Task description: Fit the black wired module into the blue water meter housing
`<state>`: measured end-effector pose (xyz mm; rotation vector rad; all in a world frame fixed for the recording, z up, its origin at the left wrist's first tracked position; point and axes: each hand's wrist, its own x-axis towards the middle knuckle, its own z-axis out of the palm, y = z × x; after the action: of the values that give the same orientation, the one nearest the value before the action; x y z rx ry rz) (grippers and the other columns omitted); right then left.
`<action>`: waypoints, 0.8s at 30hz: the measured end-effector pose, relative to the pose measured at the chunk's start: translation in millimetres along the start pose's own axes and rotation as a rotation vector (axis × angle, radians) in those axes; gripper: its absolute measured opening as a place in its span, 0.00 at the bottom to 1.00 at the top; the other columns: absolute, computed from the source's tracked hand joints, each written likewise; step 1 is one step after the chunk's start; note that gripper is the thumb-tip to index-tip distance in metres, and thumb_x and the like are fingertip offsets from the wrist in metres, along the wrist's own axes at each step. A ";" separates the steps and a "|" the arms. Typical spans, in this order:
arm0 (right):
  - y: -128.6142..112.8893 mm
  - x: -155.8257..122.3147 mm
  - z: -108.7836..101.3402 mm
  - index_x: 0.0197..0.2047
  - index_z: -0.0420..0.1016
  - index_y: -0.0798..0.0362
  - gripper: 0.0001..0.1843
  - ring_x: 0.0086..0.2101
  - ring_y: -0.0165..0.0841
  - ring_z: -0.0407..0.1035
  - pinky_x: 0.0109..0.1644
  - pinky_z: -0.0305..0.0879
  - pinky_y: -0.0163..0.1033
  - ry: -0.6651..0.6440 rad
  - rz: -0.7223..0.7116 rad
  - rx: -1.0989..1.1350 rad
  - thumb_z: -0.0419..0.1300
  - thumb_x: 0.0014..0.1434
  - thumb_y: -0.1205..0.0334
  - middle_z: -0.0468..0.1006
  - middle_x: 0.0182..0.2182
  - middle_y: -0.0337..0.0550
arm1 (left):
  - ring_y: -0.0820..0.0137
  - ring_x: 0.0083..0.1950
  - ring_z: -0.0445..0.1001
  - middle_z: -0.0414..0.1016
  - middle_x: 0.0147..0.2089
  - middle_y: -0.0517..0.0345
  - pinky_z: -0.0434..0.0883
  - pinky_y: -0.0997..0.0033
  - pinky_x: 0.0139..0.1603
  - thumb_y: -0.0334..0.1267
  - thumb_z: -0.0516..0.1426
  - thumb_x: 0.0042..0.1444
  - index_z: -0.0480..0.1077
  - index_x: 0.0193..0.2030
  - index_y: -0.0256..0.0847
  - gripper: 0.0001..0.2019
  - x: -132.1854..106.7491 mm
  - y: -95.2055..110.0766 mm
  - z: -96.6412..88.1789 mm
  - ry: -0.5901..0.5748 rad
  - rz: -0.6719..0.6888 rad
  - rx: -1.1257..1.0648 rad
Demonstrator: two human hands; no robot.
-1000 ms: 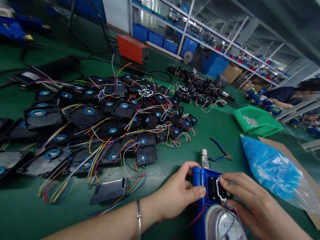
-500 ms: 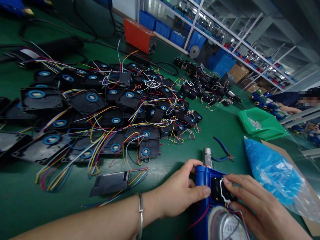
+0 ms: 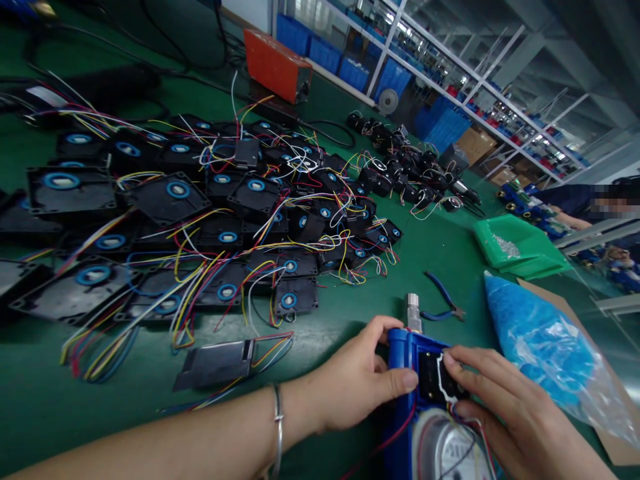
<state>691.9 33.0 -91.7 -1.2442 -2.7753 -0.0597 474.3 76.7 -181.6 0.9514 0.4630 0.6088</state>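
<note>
One blue meter housing (image 3: 400, 373) lies at the near edge of the green table (image 3: 350, 313), partly cut off by the bottom of the view, with one metal fitting (image 3: 413, 313) sticking out of its far end. The left hand (image 3: 357, 380) wraps the housing's left side, fingers curled over the top edge and thumb pressed on the face. The right hand (image 3: 505, 413) has its fingertips bent onto the one black module (image 3: 434, 380) seated in the housing, beside a white wire. Beyond lie two heaps: a large spread of black wired plates (image 3: 200, 220), perhaps thirty though overlap hides the count, and a smaller pile of black parts (image 3: 405, 173). One pair of blue-handled pliers (image 3: 443, 300), one green tray (image 3: 520, 250) and one bag of blue pieces (image 3: 545, 353) crowd the right; bare green cloth stays open just beyond the housing and near left
</note>
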 end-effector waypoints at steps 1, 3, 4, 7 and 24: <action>-0.1 -0.3 -0.3 0.54 0.64 0.58 0.17 0.48 0.39 0.64 0.46 0.71 0.43 -0.003 0.001 0.001 0.50 0.63 0.63 0.70 0.48 0.52 | 0.70 0.34 0.69 0.64 0.46 0.49 0.67 0.68 0.33 0.50 0.60 0.49 0.51 0.53 0.43 0.30 0.1 0.3 0.1 -0.002 -0.002 0.000; -0.5 -0.7 -1.3 0.54 0.64 0.57 0.17 0.48 0.39 0.64 0.46 0.71 0.43 -0.011 0.000 -0.001 0.49 0.63 0.63 0.70 0.48 0.52 | 0.70 0.35 0.69 0.64 0.46 0.49 0.67 0.68 0.34 0.50 0.60 0.49 0.51 0.53 0.43 0.30 0.3 0.9 0.3 -0.004 -0.004 0.004; -0.6 -0.7 -1.8 0.54 0.64 0.57 0.17 0.48 0.39 0.64 0.46 0.71 0.43 -0.018 0.002 0.000 0.49 0.63 0.62 0.70 0.48 0.52 | 0.70 0.35 0.69 0.64 0.46 0.50 0.67 0.68 0.34 0.50 0.60 0.49 0.50 0.53 0.43 0.30 0.2 1.1 0.3 -0.003 -0.006 0.008; -0.1 -0.6 -3.1 0.55 0.63 0.56 0.17 0.48 0.39 0.65 0.45 0.72 0.44 -0.040 0.014 0.002 0.48 0.63 0.63 0.70 0.48 0.51 | 0.69 0.34 0.70 0.65 0.45 0.51 0.68 0.68 0.34 0.49 0.60 0.49 0.51 0.54 0.44 0.30 -0.2 1.6 0.0 0.006 -0.004 0.014; 2.1 0.7 -3.9 0.56 0.62 0.56 0.19 0.50 0.42 0.62 0.49 0.68 0.50 -0.131 0.041 0.065 0.49 0.62 0.66 0.68 0.51 0.51 | 0.69 0.35 0.69 0.67 0.40 0.54 0.66 0.68 0.35 0.49 0.59 0.50 0.50 0.54 0.42 0.29 -0.8 3.2 2.7 -0.016 0.005 -0.001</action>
<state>693.3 34.6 -87.8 -1.3337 -2.8338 0.1190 474.5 75.9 -177.4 0.9557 0.4465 0.6053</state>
